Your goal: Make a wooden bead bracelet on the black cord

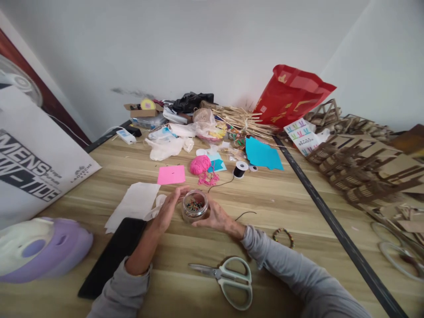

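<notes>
Grey long sleeves, the left pushed up the forearm
</notes>
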The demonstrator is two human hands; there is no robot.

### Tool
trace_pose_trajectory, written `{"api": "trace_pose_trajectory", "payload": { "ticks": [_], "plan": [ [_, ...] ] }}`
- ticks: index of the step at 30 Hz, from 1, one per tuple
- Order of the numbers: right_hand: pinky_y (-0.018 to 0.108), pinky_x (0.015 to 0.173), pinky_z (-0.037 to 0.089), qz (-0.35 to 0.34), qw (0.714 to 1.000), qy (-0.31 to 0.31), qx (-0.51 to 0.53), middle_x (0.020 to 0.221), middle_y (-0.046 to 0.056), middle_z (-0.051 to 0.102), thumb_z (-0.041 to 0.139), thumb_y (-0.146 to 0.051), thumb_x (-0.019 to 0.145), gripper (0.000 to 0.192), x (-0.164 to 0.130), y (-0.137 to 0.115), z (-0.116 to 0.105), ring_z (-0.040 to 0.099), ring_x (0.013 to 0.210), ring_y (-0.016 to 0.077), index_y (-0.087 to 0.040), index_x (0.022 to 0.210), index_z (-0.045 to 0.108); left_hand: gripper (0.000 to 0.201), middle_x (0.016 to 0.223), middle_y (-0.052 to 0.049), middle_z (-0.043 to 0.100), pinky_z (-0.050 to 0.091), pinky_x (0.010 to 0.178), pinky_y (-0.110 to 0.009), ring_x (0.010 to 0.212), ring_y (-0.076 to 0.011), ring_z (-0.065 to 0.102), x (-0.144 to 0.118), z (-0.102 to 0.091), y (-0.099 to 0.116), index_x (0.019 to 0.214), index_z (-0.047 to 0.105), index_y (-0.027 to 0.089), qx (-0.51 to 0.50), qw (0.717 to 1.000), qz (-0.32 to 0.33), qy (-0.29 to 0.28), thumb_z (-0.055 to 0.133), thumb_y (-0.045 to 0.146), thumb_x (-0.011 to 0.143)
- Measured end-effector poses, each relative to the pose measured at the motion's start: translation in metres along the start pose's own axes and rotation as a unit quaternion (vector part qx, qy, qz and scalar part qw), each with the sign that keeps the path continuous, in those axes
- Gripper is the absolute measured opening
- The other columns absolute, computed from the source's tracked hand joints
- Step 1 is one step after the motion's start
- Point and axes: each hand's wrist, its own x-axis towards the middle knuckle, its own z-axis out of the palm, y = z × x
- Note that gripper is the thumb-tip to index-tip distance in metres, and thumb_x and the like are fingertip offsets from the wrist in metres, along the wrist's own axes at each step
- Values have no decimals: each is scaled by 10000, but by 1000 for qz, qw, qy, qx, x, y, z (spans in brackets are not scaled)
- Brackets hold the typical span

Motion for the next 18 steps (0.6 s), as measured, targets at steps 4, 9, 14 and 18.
{"api": "trace_pose_trajectory", "payload": {
  "ticks": [4, 9, 14, 18],
  "plan": [
    [413, 1047, 367, -7, 1000, -10, -26, 1309, 123, 504, 818, -339, 609, 915, -3, -5, -5, 485, 1212, 256, -183, 1356, 312, 716, 1358, -135, 504, 315, 1087, -439, 1276, -285, 429, 0, 0, -5, 1345, 437, 201, -8, 993, 18, -120, 409, 678, 812],
    [370, 1005, 397, -9, 988, -46, -147, 1330, 115, 470, 733, -251, 722, 761, -21, -23, -41, 476, 1200, 229, -188, 1359, 322, 1021, 1353, -179, 487, 331, 1069, -473, 1277, -359, 414, 5, 2, -19, 1385, 370, 201, -40, 983, 59, -169, 682, 700, 551],
    [295, 802, 458, 59, 941, -95, -319, 1024, 63, 600, 556, -232, 880, 138, -50, -29, -83, 587, 920, 179, -166, 999, 579, 931, 1364, -159, 465, 343, 1060, -476, 1288, -358, 402, 5, 2, -22, 1301, 486, 245, -11, 984, 52, -171, 819, 548, 485],
    [251, 716, 434, 63, 905, -134, -399, 889, 42, 590, 509, -195, 897, 84, -66, -26, -88, 568, 805, 145, -158, 877, 582, 850, 1339, -163, 482, 307, 1079, -494, 1282, -371, 400, 3, 3, -16, 1193, 581, 213, 37, 986, 51, -157, 865, 471, 435]
  ]
}}
